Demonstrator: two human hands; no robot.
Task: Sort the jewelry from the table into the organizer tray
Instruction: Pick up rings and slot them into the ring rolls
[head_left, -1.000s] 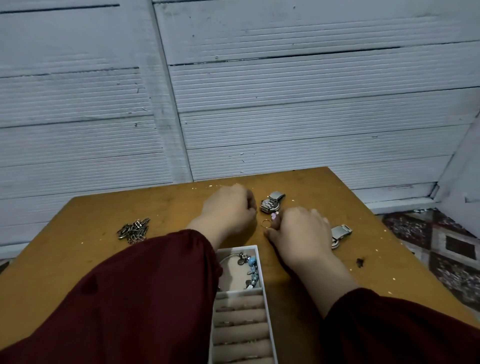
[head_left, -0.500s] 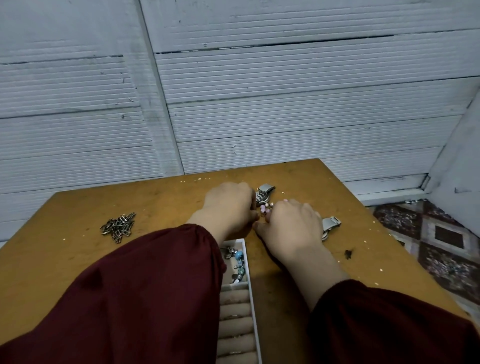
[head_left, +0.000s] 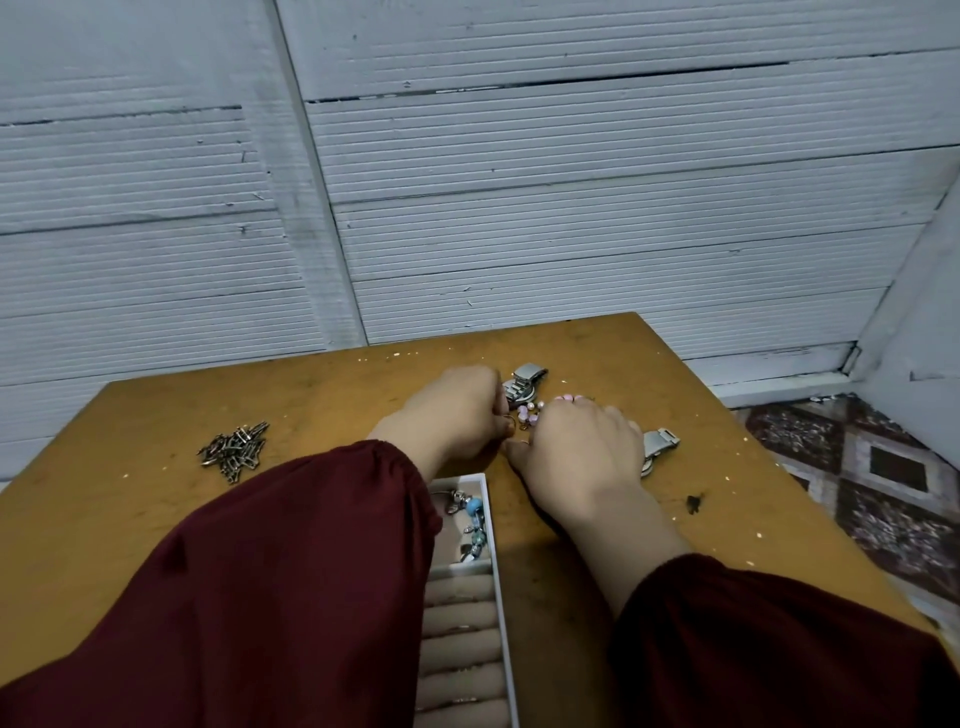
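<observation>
A: While both hands crowd one spot, where's the jewelry?
B: Thin gold ring (head_left: 509, 423) at the left hand (head_left: 452, 410) thumb tip, looks pinched, fingers curled. Pink bead cluster (head_left: 530, 413) just right of it, between the hands.
A: Right hand (head_left: 582, 447)?
B: Knuckles up, fingers curled onto the table (head_left: 311, 395). Can't tell if it holds anything.
A: Tray?
B: Organizer tray (head_left: 491, 519) lies near of both hands, long axis near-far, left hand closer. Soft matte ring rolls (head_left: 460, 618); glossy beaded bracelet (head_left: 472, 512) in the far compartment. Steel link watch (head_left: 524, 382) far, hard, shiny.

White ribbed wall panels (head_left: 571, 234) stand behind; a patterned rug (head_left: 883, 493) lies right.
</observation>
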